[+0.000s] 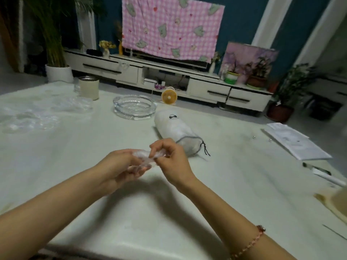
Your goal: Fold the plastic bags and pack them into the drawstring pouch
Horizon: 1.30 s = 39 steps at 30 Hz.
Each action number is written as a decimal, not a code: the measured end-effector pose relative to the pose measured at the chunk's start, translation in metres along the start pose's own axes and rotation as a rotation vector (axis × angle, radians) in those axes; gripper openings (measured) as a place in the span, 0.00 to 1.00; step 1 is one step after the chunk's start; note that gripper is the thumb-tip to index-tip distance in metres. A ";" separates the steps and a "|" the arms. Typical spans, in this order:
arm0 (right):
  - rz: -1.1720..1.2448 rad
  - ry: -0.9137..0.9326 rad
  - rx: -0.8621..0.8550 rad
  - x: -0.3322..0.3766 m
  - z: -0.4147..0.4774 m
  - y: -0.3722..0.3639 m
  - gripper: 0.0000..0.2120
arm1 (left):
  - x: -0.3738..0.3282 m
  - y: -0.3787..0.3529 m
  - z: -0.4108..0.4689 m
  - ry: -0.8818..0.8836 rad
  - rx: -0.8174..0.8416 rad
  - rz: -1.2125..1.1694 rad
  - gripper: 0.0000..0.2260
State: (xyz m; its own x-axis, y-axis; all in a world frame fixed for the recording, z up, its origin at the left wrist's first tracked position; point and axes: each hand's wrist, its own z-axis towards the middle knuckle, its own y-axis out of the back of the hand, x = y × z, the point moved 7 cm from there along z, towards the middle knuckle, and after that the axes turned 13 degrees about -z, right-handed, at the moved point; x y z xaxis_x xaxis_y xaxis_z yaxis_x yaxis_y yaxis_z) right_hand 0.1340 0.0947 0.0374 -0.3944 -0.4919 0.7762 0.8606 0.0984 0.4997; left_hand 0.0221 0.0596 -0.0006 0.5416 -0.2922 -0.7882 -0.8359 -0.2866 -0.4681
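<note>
A small clear plastic bag [144,156], scrunched into a narrow strip, is held above the middle of the white table [234,184]. My left hand [122,166] holds it from below with curled fingers. My right hand [169,156] pinches its right end from above. Just behind my right hand lies the white drawstring pouch [176,131] on its side, bulging, its grey-rimmed mouth and black cord [205,150] facing right. More clear plastic bags [37,113] lie loose at the table's far left.
A glass ashtray [134,106] and a cream can [88,88] stand at the back of the table. White papers [294,142] lie at the right edge. A low TV cabinet [169,76] and potted plants stand beyond the table.
</note>
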 end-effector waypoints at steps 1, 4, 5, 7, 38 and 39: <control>-0.003 -0.020 -0.027 -0.008 -0.004 0.013 0.17 | 0.007 -0.013 0.003 0.041 0.008 -0.015 0.13; -0.043 -0.053 -0.120 -0.031 -0.019 0.049 0.14 | 0.027 -0.044 0.008 0.171 0.040 -0.089 0.12; -0.101 -0.048 -0.150 -0.036 -0.024 0.058 0.12 | 0.032 -0.054 0.009 0.191 0.064 -0.106 0.12; -0.256 0.027 -0.218 -0.041 -0.033 0.074 0.10 | 0.038 -0.071 0.007 0.216 0.122 -0.132 0.11; -0.069 -0.236 -0.195 -0.120 0.004 0.104 0.13 | 0.006 -0.116 0.066 -0.994 -0.025 1.492 0.23; -0.087 -0.226 -0.201 -0.121 0.003 0.102 0.13 | 0.006 -0.117 0.073 -0.976 -0.033 1.526 0.24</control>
State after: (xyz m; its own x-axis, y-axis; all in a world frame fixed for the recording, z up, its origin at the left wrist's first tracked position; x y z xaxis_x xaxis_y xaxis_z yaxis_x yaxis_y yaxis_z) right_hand 0.2685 0.1665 -0.0042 -0.5114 -0.2836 0.8112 0.8582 -0.1198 0.4992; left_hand 0.1168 0.1576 0.0205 -0.8678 0.2915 -0.4025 -0.4859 -0.3278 0.8102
